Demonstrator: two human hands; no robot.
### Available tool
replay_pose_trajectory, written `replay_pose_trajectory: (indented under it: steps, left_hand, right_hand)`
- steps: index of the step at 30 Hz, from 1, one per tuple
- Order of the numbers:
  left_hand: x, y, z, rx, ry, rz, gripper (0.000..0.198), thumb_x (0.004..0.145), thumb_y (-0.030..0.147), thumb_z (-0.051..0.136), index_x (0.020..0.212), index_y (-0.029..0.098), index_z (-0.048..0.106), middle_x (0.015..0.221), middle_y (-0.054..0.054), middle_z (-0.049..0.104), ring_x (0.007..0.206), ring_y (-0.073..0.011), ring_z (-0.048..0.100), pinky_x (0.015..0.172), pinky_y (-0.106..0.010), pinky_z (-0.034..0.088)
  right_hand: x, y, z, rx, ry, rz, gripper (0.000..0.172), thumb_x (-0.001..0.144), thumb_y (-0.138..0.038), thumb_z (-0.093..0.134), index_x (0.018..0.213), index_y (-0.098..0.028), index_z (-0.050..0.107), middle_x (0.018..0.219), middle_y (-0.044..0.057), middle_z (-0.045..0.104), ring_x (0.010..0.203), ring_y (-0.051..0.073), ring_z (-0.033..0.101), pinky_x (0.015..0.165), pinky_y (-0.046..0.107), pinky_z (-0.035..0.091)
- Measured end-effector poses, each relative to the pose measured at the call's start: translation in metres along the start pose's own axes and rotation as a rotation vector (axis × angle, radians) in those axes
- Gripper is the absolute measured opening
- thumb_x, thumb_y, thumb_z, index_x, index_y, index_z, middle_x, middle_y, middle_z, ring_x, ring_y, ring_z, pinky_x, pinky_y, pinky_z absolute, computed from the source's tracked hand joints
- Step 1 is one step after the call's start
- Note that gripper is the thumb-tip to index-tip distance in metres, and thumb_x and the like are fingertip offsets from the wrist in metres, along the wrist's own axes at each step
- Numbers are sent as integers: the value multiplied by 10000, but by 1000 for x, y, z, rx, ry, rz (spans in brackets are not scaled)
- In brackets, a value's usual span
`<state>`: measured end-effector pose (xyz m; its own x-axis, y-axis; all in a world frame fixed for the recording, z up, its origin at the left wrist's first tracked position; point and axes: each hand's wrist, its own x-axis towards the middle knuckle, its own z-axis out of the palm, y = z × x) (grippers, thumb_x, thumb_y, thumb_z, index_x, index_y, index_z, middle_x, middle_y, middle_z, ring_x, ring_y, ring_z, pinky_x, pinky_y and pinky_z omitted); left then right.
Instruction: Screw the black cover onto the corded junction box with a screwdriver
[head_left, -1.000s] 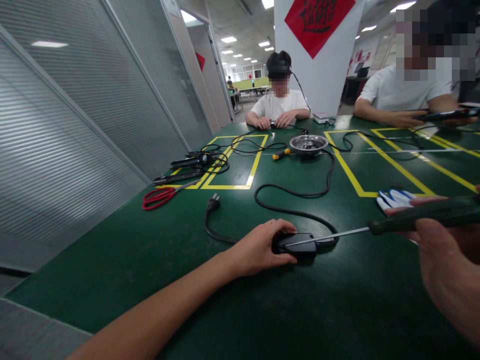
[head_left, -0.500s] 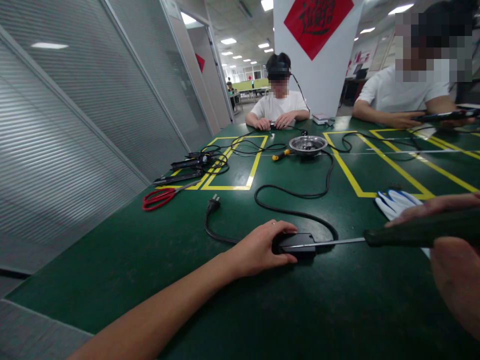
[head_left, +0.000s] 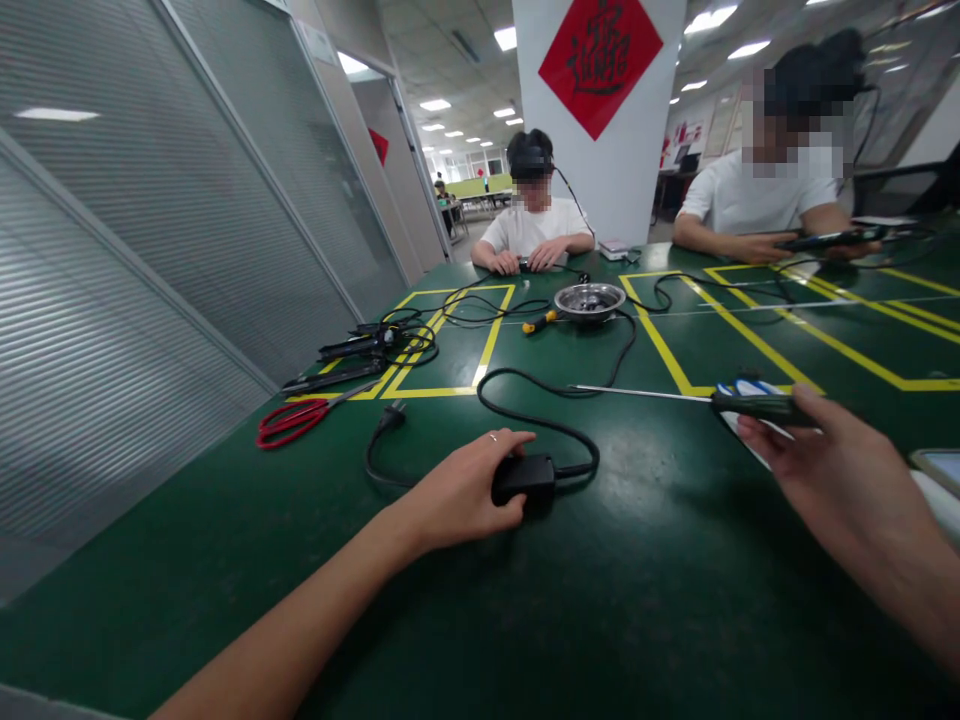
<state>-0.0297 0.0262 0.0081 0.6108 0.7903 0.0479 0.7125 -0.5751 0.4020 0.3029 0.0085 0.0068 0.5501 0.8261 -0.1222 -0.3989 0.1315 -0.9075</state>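
My left hand (head_left: 472, 490) is closed around a black power adapter (head_left: 534, 478) on the green table, thumb on the near side and fingers on the far side. A black cord leaves each end of the adapter. One ends in a plug (head_left: 393, 414) lying left of my hand; the other, a cable (head_left: 525, 408), loops away toward the far side. My right hand (head_left: 832, 450) grips a long screwdriver (head_left: 757, 407) by its dark green handle. Its thin shaft points left over the table, apart from the adapter. White gloves (head_left: 750, 440) lie partly hidden behind this hand.
Red-handled scissors (head_left: 292, 424) and black devices with cables (head_left: 356, 347) lie at the left. A metal bowl (head_left: 589, 300) stands farther back beside a yellow-and-black tool (head_left: 540, 322). Two people sit across the table (head_left: 420, 630). A phone-like object (head_left: 937, 468) lies at the right edge.
My right hand has drawn the screwdriver away from the adapter, where its shaft had overlapped it in view. The left hand still holds the adapter. The view has swung slightly right.
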Motion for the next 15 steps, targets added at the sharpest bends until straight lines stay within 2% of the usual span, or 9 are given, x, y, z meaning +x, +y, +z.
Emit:
replay_pose_trajectory:
  steps: [2,5,9,12,15]
  left_hand:
    - [0,-7,-6,110,-26,-10,537,763,271,611,1279,229,468,1164,-62,547,1036,-243,554,944,-373,443]
    - [2,-15,-8,194,-67,-23,427,799,336,594,1204,220,526,1136,-66,539,1004,-241,563,915,-361,456]
    - [3,-17,-6,193,-78,-16,395,878,469,524,1182,215,524,1133,-62,530,979,-222,569,902,-352,460]
    - [2,-16,-6,210,-77,0,381,913,467,475,1194,212,504,1139,-67,528,983,-221,567,906,-361,456]
    - [1,-15,-8,249,-81,15,373,911,451,475,1189,204,498,1118,-75,535,965,-230,572,883,-372,462]
  right_hand:
    - [4,3,-4,-25,-2,9,271,788,-311,583,992,-134,599,1026,121,638,802,182,665,704,297,587]
    - [8,8,-8,-90,-16,-58,291,767,-328,621,1000,-155,590,1010,100,650,770,174,666,688,292,588]
    - [16,15,-12,-224,-44,-140,378,745,-411,661,1025,-171,578,1039,90,653,803,183,671,787,346,573]
    - [26,17,-16,-399,-119,-147,456,713,-474,682,1036,-162,606,1040,121,664,821,225,678,812,397,558]
    - [34,15,-21,-662,-199,-176,498,650,-494,727,1025,-174,655,927,108,695,776,259,680,786,455,549]
